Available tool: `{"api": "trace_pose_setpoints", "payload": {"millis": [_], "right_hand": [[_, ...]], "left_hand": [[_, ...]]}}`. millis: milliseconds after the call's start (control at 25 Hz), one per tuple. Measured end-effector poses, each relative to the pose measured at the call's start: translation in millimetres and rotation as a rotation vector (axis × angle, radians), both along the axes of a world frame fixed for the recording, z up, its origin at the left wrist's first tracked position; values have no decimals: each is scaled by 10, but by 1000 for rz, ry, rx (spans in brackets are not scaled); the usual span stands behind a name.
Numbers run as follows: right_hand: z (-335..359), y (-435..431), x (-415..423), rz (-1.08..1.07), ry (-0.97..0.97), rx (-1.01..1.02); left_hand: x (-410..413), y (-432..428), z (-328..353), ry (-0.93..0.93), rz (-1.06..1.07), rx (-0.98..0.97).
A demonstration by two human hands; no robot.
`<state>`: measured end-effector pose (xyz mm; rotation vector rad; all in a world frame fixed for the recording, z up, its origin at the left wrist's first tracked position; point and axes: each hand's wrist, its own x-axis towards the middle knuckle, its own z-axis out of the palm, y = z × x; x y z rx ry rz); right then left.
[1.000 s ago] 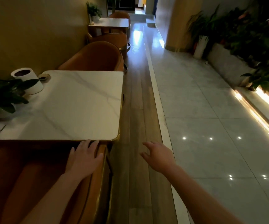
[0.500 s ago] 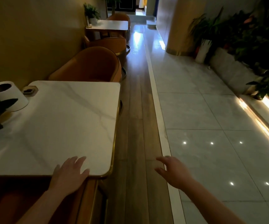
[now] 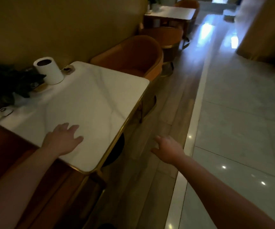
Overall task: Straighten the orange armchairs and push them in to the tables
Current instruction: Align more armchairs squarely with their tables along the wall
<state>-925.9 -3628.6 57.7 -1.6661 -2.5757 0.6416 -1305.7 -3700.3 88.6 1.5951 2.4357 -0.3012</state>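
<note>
A white marble table (image 3: 92, 103) with a gold rim fills the left middle. The near orange armchair (image 3: 9, 162) sits tucked under its near edge, below my left arm. Another orange armchair (image 3: 133, 55) stands at the table's far side, its seat partly under the top. A third orange armchair (image 3: 163, 36) is behind it, at a second table (image 3: 173, 11). My left hand (image 3: 64, 139) lies over the near part of the tabletop, fingers apart, holding nothing. My right hand (image 3: 166, 148) hovers open above the wooden floor strip, right of the table.
On the table by the wall stand a white cylinder holder (image 3: 49, 70), a dark potted plant (image 3: 6, 83) and a small white round device (image 3: 4, 110). A wooden floor strip (image 3: 171, 100) runs beside the tables; a glossy tiled aisle (image 3: 240, 113) lies to the right.
The view has tilted and swung left. My left hand has moved off the near chair's back, forward onto the tabletop. My right hand stays open over the floor.
</note>
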Motion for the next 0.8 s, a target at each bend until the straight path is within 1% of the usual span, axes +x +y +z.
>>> {"api": "trace_pose_setpoints", "payload": {"millis": [120,240,320,520,640,800], "right_hand": [[220,362,13,159,11,91],[393,600,-22,219,63,128],[432,763,56,243,56,146],[436,1351,282,226,68,149],[479,1938,315,218,52,150],[519,2745,316,177,13,126]], "left_hand": [[587,18,73,43,15,56],[1033,279,131,13,17,105],[1256,458,138,2,22,135],[1641,989,133,-7,1,204],[1764,1562,153,-74,13,250],[1858,2402,195,-156,-1,260]]}}
